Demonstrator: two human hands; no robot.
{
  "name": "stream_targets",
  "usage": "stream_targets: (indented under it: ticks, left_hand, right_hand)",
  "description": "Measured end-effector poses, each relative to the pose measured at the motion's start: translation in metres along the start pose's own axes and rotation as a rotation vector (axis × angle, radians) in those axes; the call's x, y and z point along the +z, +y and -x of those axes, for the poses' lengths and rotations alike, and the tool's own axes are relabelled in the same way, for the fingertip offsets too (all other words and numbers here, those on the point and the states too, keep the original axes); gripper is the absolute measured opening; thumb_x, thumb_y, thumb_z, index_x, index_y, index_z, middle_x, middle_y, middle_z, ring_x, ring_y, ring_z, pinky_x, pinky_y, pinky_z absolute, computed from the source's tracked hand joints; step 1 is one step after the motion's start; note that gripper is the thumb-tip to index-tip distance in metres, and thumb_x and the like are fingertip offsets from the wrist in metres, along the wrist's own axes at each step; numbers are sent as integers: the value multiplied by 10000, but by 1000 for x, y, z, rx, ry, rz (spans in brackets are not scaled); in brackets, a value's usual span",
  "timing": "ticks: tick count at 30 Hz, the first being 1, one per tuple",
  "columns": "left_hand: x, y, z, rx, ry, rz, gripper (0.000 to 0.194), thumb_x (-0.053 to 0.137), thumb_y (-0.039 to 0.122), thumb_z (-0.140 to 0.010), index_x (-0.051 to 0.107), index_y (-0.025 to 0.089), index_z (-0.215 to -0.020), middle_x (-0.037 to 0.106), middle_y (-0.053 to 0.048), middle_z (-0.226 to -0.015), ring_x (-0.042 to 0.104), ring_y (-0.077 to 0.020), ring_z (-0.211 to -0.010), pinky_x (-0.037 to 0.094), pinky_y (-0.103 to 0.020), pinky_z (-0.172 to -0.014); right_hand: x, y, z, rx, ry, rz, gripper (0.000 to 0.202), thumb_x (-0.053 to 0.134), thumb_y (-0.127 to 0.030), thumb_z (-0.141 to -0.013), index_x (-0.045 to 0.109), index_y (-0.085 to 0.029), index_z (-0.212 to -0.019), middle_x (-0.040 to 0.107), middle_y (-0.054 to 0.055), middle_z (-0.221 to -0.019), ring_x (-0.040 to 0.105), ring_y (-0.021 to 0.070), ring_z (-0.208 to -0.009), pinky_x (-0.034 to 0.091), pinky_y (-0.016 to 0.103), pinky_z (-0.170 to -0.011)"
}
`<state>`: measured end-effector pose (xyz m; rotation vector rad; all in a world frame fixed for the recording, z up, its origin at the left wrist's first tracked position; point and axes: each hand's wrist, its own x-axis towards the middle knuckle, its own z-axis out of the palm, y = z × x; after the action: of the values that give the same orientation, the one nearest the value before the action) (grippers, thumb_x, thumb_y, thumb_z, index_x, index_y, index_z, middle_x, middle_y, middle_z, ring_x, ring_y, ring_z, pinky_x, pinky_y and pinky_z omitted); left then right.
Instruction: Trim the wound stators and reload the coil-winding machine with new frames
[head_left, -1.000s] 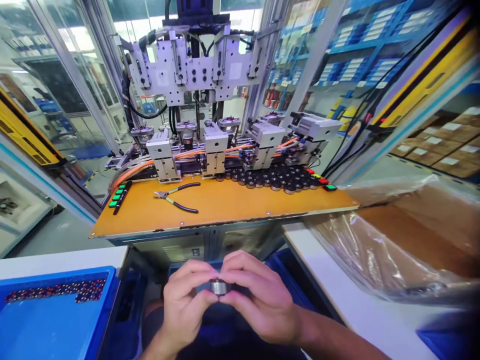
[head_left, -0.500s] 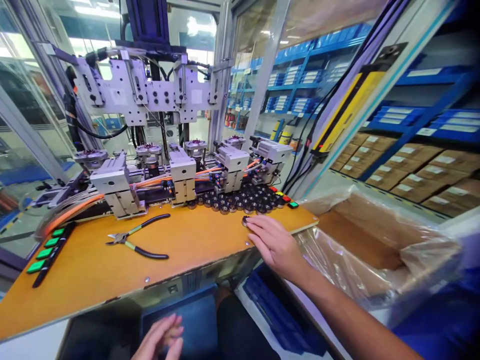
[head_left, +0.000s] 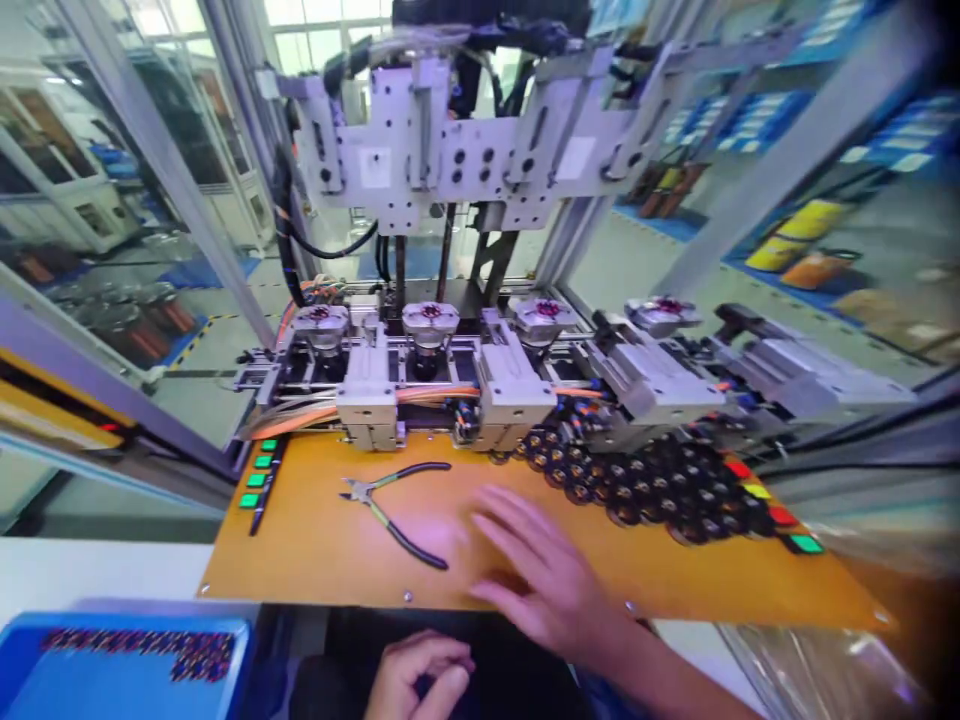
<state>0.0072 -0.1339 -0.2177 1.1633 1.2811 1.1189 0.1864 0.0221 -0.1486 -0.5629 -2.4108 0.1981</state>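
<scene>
My right hand [head_left: 536,570] is over the front middle of the orange tabletop [head_left: 300,560], between the pliers and a cluster of parts. It is smeared by motion, but its fingers are stretched out and the thumb stands apart; I see nothing in it. My left hand [head_left: 424,675] is below the table's front edge, over my lap. Its fingers are curled and closed towards the thumb, with no object showing. Side cutters [head_left: 367,495] with black and green handles lie spread on the tabletop. Several small round black parts [head_left: 637,485] are grouped at the right, beyond my right hand.
A row of metal clamp units [head_left: 517,385] stands along the table's back, with round fixtures [head_left: 431,318] behind. Green buttons [head_left: 255,480] and a black pen [head_left: 266,490] are at the left. A blue tray [head_left: 112,690] with small parts sits at lower left; coloured buttons [head_left: 780,515] lie right.
The camera has turned left, bringing the blue tray into view. My right hand has left the small round part it was touching and moved towards the side cutters. My left hand's fingers have closed.
</scene>
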Motion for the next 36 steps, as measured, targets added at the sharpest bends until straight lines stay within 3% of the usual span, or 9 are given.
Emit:
stream_targets:
  ticks: [5,9,13,17,22,27,30,32,36]
  left_hand:
    - [-15,55,43,-320,250,94,448,656,561,-806,761,156,-967,777,-125,-853,715,-222,-780,549,-321,-746]
    - [-27,89,55,-382,390,141,474,692,574,-768,747,148,-970,777,-114,-860,708,-212,-786,529,-301,-718]
    - [-32,107,36,-360,463,202,515,744,580,-709,751,137,-972,775,-112,-870,701,-205,-763,524,-299,-695]
    - [-31,116,0,-306,479,301,595,717,625,-712,743,127,-1035,764,-146,-973,700,-206,-776,531,-301,-663]
    - [-29,132,-35,-222,403,464,604,726,605,-723,720,147,-1117,736,-164,-1111,690,-268,-1009,524,-400,-892]
    - [-41,164,-45,-115,293,513,428,726,503,-777,744,200,-1079,712,-122,-1197,631,-274,-1138,404,-440,-1067]
    - [-52,189,-47,-66,184,508,406,726,515,-768,758,212,-1036,700,-122,-1219,616,-297,-1159,387,-476,-1076]
    - [-56,203,-50,-37,91,497,454,754,558,-711,771,186,-970,715,-145,-1163,613,-334,-1159,393,-507,-1064]
    - [-57,212,-58,-23,-44,469,541,804,625,-580,771,157,-849,736,-162,-1015,654,-380,-1070,476,-545,-956]
  right_hand:
    - [45,-25,-72,102,-292,-78,827,791,-488,-712,493,-103,-1381,348,258,-1512,306,407,-1413,314,641,-1107]
    - [42,-34,-78,154,-343,-148,540,693,-339,-823,572,-115,-1299,516,247,-1356,464,395,-1272,379,624,-1042]
    - [34,-37,-70,196,-329,-256,352,580,-153,-849,635,-137,-1196,630,188,-1105,587,326,-1043,478,535,-936]
    - [27,-37,-73,277,-268,-430,272,585,-136,-803,674,-153,-1060,667,133,-990,616,282,-937,515,469,-875]
    - [0,-59,-77,425,-177,-744,278,585,-185,-812,668,-180,-1076,682,110,-1061,629,251,-1008,507,403,-928]
    - [-27,-79,-85,663,-138,-1115,388,651,-355,-843,614,-181,-1187,650,115,-1166,610,250,-1089,469,394,-997]
    - [-39,-78,-95,802,-256,-1395,511,482,-582,-932,631,-113,-1070,680,129,-931,665,203,-757,549,348,-714]
    - [-44,-76,-102,842,-393,-1581,659,376,-696,-923,613,-85,-991,654,123,-781,622,172,-570,515,309,-539]
    - [-45,-70,-112,842,-639,-1903,713,536,-790,-755,506,-161,-1090,600,35,-726,612,155,-546,509,289,-540]
